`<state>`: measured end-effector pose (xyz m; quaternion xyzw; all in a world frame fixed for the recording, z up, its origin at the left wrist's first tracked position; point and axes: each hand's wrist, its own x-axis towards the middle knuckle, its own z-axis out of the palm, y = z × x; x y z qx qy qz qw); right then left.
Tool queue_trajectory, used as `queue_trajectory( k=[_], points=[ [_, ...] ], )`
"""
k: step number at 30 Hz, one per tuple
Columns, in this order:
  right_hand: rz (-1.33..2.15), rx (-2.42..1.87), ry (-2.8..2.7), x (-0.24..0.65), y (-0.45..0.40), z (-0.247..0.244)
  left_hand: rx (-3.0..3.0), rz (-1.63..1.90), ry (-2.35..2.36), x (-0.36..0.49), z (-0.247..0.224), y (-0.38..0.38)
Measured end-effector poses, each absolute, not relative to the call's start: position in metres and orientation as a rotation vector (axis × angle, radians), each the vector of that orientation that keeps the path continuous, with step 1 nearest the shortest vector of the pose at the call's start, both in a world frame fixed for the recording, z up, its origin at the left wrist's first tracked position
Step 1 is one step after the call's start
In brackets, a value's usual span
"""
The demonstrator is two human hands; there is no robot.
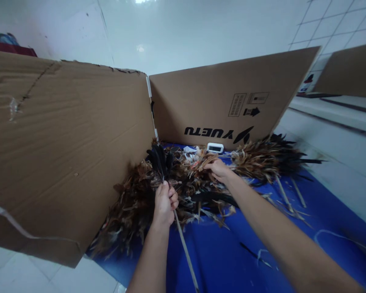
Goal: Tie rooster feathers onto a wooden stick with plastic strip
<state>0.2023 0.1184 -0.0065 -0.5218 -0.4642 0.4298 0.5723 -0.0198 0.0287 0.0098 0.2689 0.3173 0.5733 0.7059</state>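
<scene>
My left hand is closed around a thin stick with a tuft of black feathers at its upper end; together they look like a feather duster in the making. The stick slants down toward the front edge of view. My right hand reaches into the pile of loose brown feathers, its fingers pinched on some light brown feathers. Whether these are lifted clear of the pile, I cannot tell. Dark and brown feathers spread on the left, below the cardboard.
Cardboard panels stand along the left and back of the blue table. A small white digital device sits by the back panel. Finished-looking feather bundles with sticks lie at right. White string crosses the right side.
</scene>
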Motion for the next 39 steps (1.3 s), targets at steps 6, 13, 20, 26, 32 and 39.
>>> queue_trajectory(
  k=[6, 13, 20, 26, 32, 39],
  points=[
    [0.971, -1.275, -1.107, 0.211, 0.116, -0.007, 0.604, 1.271, 0.723, -0.02, 0.009, 0.029],
    [0.808, -1.446, -1.228, 0.229, 0.114, -0.006, 0.613, 1.269, 0.72, -0.019, 0.009, 0.028],
    [0.402, -1.689, -1.395, 0.252, 0.117, 0.0, 0.616, 1.259, 0.716, -0.019, 0.009, 0.028],
    [-0.036, -1.652, -1.762, 0.243, 0.107, 0.022, 0.613, 1.255, 0.719, -0.018, 0.009, 0.028],
    [-0.201, -1.622, -2.183, 0.214, 0.108, 0.017, 0.619, 1.252, 0.716, -0.018, 0.008, 0.027],
    [-0.306, -1.776, -2.233, 0.22, 0.118, 0.012, 0.61, 1.251, 0.709, -0.017, 0.008, 0.029]
  ],
)
